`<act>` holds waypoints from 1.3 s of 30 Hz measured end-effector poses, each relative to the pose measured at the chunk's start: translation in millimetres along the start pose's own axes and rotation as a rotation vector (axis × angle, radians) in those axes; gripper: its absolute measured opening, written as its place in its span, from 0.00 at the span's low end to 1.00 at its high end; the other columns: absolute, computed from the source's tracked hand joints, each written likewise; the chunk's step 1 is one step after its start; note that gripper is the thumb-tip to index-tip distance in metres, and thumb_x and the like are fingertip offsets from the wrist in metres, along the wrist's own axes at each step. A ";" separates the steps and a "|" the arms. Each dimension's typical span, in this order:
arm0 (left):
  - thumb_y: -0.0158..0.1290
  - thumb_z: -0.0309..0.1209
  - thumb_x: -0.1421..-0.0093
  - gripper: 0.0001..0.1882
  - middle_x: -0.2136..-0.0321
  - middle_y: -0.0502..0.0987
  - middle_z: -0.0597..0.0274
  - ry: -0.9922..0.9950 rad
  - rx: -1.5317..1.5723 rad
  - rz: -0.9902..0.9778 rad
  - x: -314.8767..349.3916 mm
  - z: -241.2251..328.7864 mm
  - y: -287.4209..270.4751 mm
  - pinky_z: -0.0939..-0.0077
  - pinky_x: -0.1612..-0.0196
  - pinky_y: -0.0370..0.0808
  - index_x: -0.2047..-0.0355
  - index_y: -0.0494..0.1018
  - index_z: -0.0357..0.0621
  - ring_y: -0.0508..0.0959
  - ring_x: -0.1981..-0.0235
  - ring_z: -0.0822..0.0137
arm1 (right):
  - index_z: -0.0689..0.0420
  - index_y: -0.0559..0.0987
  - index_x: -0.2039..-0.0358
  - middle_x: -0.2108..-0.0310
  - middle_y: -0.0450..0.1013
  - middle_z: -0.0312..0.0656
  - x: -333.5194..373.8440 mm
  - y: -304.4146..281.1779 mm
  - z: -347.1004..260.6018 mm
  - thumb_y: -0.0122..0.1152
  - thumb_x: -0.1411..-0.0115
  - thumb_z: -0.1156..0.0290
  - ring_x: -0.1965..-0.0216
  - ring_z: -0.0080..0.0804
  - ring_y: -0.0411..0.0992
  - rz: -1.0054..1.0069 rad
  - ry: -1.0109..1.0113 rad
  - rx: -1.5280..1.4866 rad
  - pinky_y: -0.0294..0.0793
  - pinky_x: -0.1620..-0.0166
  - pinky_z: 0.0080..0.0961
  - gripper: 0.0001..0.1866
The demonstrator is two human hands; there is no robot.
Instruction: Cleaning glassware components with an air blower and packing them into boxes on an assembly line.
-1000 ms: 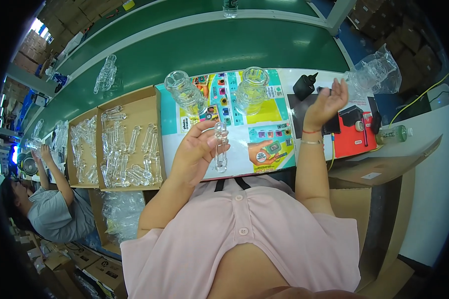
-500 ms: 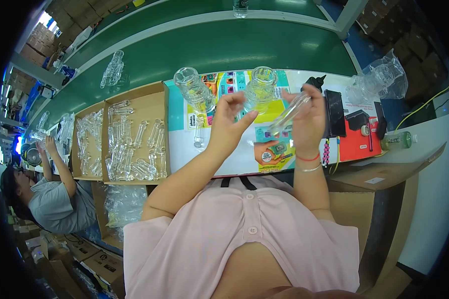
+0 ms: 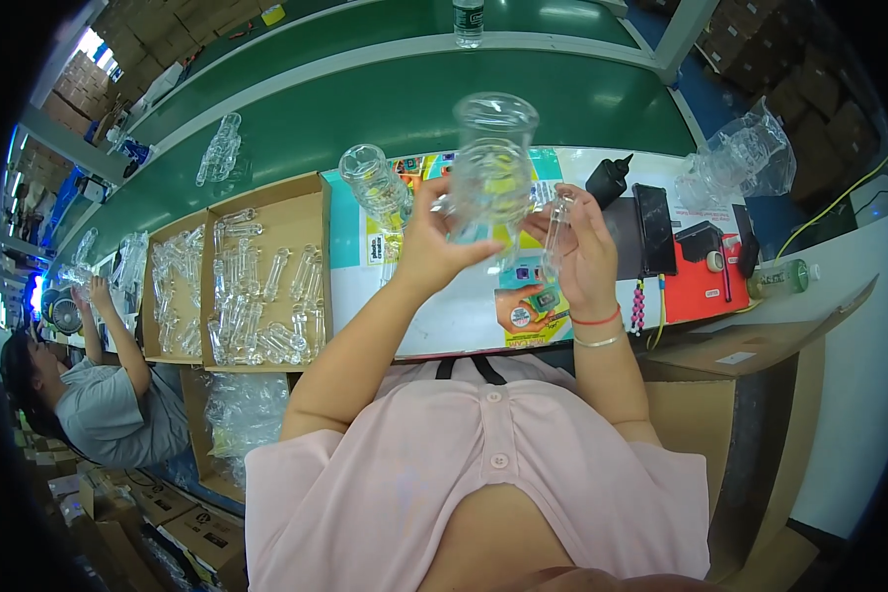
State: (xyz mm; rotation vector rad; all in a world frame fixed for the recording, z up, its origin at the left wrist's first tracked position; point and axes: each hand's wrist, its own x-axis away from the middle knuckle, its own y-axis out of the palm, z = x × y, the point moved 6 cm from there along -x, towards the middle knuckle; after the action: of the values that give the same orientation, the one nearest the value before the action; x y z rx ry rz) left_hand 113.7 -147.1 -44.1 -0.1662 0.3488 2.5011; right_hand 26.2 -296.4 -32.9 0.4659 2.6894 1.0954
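Green bench (image 3: pixel 345 109) beyond, work over the sheet (image 3: pixel 444 314), not past its edge; tray (image 3: pixel 328 266) of tubes to the left, mind its wall. Jar (image 3: pixel 491 163) looks raised above the sheet, left hand (image 3: pixel 442 242) gripping its left side: hold firm and steady. Second jar (image 3: pixel 373 183) sits near that hand, don't clip it. Right hand (image 3: pixel 590 261) grips one glass tube (image 3: pixel 556 232) by the jar's right side; can't tell if touching, so ease in, no knocks
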 end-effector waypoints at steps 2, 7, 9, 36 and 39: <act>0.69 0.30 0.68 0.47 0.52 0.62 0.53 0.060 0.136 -0.008 20.4 42.6 6.9 0.63 0.46 0.63 0.50 0.52 0.42 0.65 0.49 0.59 | 0.61 0.63 0.53 0.67 0.70 0.45 13.1 24.1 -11.4 0.43 0.37 0.65 0.61 0.35 0.70 -0.103 -0.011 0.026 0.69 0.53 0.33 0.16; 0.70 0.28 0.69 0.53 0.49 0.60 0.54 0.168 0.312 0.028 59.3 85.0 8.8 0.62 0.46 0.64 0.46 0.49 0.43 0.64 0.48 0.60 | 0.61 0.63 0.53 0.64 0.70 0.46 34.7 59.1 -27.0 0.50 0.40 0.61 0.61 0.30 0.70 -0.340 -0.250 0.317 0.68 0.55 0.24 0.21; 0.70 0.28 0.69 0.53 0.49 0.60 0.54 0.118 0.262 -0.004 63.1 85.0 5.0 0.62 0.46 0.64 0.45 0.49 0.42 0.64 0.47 0.60 | 0.62 0.63 0.53 0.63 0.70 0.47 38.5 63.7 -25.0 0.51 0.41 0.61 0.61 0.30 0.70 -0.352 -0.251 0.336 0.68 0.56 0.23 0.22; 0.67 0.33 0.65 0.45 0.54 0.66 0.52 0.296 -0.104 -0.540 111.9 95.3 7.2 0.64 0.52 0.66 0.46 0.57 0.46 0.68 0.51 0.55 | 0.61 0.68 0.53 0.50 0.64 0.53 68.3 127.8 -3.1 0.65 0.55 0.72 0.47 0.43 0.62 -0.743 0.184 0.399 0.54 0.42 0.41 0.27; 0.66 0.33 0.64 0.44 0.53 0.67 0.52 0.381 -0.207 -0.683 129.4 99.2 17.1 0.63 0.50 0.65 0.45 0.58 0.48 0.65 0.48 0.54 | 0.66 0.67 0.55 0.54 0.65 0.58 100.0 123.5 -7.4 0.32 0.36 0.55 0.50 0.45 0.64 -0.934 -0.211 0.553 0.59 0.45 0.41 0.26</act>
State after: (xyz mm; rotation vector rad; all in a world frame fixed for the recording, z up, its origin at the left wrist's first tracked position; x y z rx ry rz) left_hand -5.2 -60.9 28.9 -0.7226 0.1432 1.8119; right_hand -42.8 -181.6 53.0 -0.5468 2.4739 0.0431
